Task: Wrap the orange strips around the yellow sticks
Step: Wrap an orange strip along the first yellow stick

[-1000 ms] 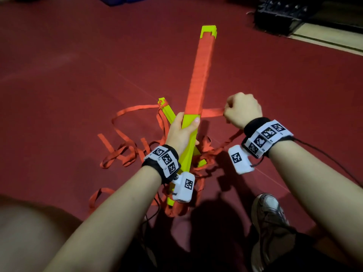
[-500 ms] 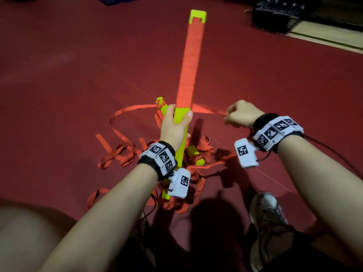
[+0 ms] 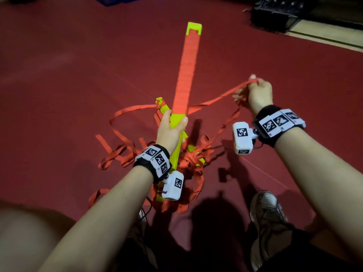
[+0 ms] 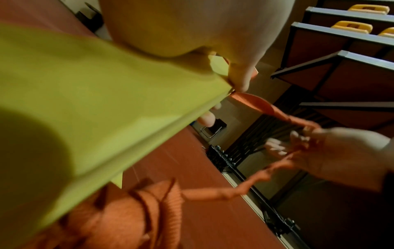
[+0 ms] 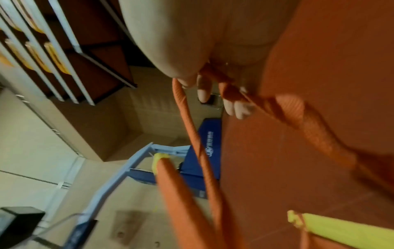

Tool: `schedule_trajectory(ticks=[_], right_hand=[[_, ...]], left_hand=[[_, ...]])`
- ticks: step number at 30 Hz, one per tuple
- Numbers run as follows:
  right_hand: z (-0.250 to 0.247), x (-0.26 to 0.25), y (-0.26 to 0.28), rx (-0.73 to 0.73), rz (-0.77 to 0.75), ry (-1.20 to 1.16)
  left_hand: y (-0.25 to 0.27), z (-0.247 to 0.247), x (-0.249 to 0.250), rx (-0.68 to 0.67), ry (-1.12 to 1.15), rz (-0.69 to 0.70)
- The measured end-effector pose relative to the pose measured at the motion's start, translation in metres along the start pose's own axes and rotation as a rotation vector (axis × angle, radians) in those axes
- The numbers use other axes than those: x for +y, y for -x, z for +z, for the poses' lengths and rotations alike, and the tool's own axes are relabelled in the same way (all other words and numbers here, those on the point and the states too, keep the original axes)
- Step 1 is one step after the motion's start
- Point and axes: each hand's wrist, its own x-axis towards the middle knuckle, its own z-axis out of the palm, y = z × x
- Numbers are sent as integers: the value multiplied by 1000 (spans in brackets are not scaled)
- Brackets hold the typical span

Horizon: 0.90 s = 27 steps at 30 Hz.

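Fingers of the left hand (image 3: pixel 170 128) grip the yellow stick (image 3: pixel 177 122), right hand (image 3: pixel 257 93) pinching an orange strip (image 3: pixel 220 99) above tangled strips (image 3: pixel 125 156).

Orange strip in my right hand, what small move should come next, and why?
Probably carry the orange strip back across the yellow stick, just below the wrapped part. The right hand pinches it out to the side, the strip runs from the wrap's lower edge, and the left hand grips the bare stick right there, so another turn would extend the wrap.
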Motion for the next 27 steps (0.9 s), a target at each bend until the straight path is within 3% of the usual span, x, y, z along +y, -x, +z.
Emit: schedule_trajectory(ticks=[3, 7, 11, 15, 17, 23, 27], right_hand=[[7, -32, 17, -113, 28, 44], [20, -41, 41, -298, 31, 384], [31, -33, 59, -448, 274, 100], [18, -28, 54, -565, 309, -192], [8, -19, 51, -639, 343, -219], [24, 34, 83, -1069, 378, 131], [35, 60, 94, -1279, 218, 631]], left_hand=[[2, 5, 2, -83, -1, -24], [17, 19, 28, -239, 101, -53], [28, 35, 43, -340, 281, -110], [26, 31, 51, -353, 381, -126], [20, 25, 51, -313, 460, -132], [11, 6, 57, -291, 612, -159], [9, -3, 67, -296, 620, -94]])
